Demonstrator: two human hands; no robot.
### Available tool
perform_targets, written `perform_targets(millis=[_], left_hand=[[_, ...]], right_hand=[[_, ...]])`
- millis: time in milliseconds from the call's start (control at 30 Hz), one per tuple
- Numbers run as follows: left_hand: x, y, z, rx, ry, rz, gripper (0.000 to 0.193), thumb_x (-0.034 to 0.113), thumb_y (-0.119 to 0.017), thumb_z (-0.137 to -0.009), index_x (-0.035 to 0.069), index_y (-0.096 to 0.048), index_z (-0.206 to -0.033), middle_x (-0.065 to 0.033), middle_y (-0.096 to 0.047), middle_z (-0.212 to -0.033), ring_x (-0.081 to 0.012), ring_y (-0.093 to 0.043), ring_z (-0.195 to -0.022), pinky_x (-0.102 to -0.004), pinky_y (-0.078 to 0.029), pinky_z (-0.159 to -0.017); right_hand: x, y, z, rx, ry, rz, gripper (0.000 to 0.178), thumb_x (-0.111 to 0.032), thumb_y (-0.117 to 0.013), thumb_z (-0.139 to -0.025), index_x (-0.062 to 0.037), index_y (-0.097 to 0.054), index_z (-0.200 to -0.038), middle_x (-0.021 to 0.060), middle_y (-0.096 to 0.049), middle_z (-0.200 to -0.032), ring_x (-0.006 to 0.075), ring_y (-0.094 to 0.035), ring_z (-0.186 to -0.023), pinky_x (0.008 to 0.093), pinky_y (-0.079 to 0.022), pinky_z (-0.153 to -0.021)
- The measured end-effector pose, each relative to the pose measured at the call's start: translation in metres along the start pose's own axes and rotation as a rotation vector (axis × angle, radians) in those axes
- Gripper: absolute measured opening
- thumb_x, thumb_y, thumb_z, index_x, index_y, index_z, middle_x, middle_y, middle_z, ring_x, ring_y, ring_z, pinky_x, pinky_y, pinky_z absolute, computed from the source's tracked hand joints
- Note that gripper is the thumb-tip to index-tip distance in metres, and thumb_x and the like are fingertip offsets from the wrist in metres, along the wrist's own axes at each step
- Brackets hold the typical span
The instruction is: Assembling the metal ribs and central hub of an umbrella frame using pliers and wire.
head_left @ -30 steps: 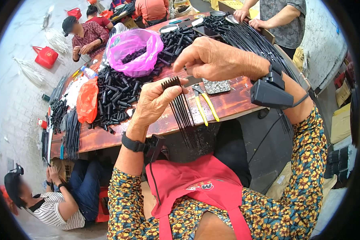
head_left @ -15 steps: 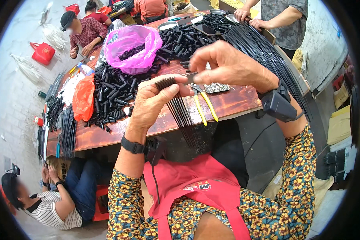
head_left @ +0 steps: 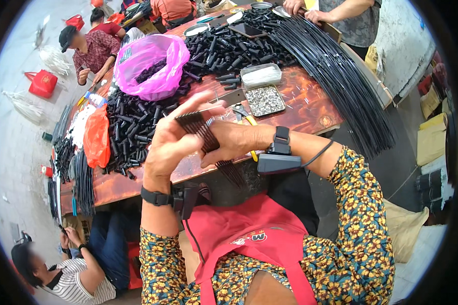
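A flat row of thin dark rods (head_left: 204, 133) slants between my hands, its lower ends hanging past the table's near edge. My right hand (head_left: 235, 138) is closed round the rods, its thumb on the near side. Against their upper end, my left hand (head_left: 169, 141) has its fingers stretched and apart, somewhat blurred. Just beyond my right hand lie yellow-handled pliers (head_left: 250, 121), partly covered by it. Behind them are a square tray of small metal pieces (head_left: 264, 100) and a clear box of thin white sticks (head_left: 262, 76).
The wooden table (head_left: 310, 96) carries a pink plastic bag (head_left: 175, 53), heaped black tubular parts (head_left: 132, 119), an orange bag (head_left: 96, 137) and a phone (head_left: 248, 30). Long black rods (head_left: 336, 71) fan over its right edge. Other people sit or stand around it.
My right hand has come down and left from above the tray and closed on the rods. My left hand has loosened and spread its fingers. Tray and clear box have come into view.
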State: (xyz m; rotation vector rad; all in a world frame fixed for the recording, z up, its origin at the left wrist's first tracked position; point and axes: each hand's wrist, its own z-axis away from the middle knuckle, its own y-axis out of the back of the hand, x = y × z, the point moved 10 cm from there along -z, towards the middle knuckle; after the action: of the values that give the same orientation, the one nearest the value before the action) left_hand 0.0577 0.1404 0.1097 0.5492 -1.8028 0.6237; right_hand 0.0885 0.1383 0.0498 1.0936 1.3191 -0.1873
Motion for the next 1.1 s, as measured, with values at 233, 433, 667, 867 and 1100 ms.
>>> perform_targets(millis=[233,433,667,867,1100], left_hand=[[-0.075,0.087,0.037,0.424,-0.009,-0.199,0.059,0.013,-0.054,-0.094,-0.002,-0.029,-0.145,-0.0170,-0.043,-0.141,-0.0251,-0.039,-0.134,-0.0381,-0.027,-0.115],[-0.116,0.041,0.016,0.097,-0.150,-1.072,0.086,0.045,-0.066,-0.078,0.009,-0.031,-0.147,-0.0229,-0.025,-0.149,-0.0410,-0.021,-0.141,-0.0476,-0.025,-0.113],[-0.130,0.026,0.005,0.152,-0.074,-1.394,0.061,0.017,-0.062,-0.087,0.004,-0.037,-0.141,-0.0276,-0.025,-0.149,-0.0435,-0.022,-0.140,-0.0497,-0.024,-0.113],[-0.127,0.028,0.002,0.183,-0.069,-1.531,0.058,0.026,-0.053,-0.091,-0.001,-0.036,-0.140,-0.0260,-0.028,-0.148,-0.0421,-0.022,-0.140,-0.0526,-0.019,-0.113],[-0.137,0.030,0.000,0.141,-0.043,-1.635,0.067,0.040,-0.051,-0.092,0.000,-0.033,-0.144,-0.0230,-0.026,-0.151,-0.0385,-0.020,-0.142,-0.0524,-0.016,-0.114]], right_hand=[[-0.018,-0.004,-0.002,-0.001,0.309,0.093,0.021,-0.023,-0.073,-0.078,-0.0029,-0.065,-0.081,0.0107,-0.063,-0.067,0.0244,-0.063,-0.063,0.0360,-0.049,-0.060],[-0.048,-0.005,0.020,0.179,0.547,0.257,0.028,-0.022,-0.070,-0.080,-0.0009,-0.062,-0.096,0.0169,-0.065,-0.080,0.0384,-0.063,-0.076,0.0459,-0.051,-0.065],[-0.062,-0.071,0.049,0.093,0.731,0.662,0.014,-0.016,-0.059,-0.072,-0.0058,-0.051,-0.068,0.0045,-0.048,-0.067,0.0182,-0.060,-0.059,0.0313,-0.050,-0.050],[-0.069,-0.081,0.055,0.106,0.746,0.651,0.014,-0.016,-0.060,-0.069,-0.0046,-0.054,-0.065,0.0040,-0.049,-0.067,0.0161,-0.058,-0.056,0.0293,-0.048,-0.046],[-0.016,-0.019,0.046,-0.337,0.273,0.467,0.068,-0.044,-0.078,-0.066,-0.0041,-0.058,-0.118,0.0163,-0.059,-0.114,0.0372,-0.061,-0.099,0.0447,-0.052,-0.078]])
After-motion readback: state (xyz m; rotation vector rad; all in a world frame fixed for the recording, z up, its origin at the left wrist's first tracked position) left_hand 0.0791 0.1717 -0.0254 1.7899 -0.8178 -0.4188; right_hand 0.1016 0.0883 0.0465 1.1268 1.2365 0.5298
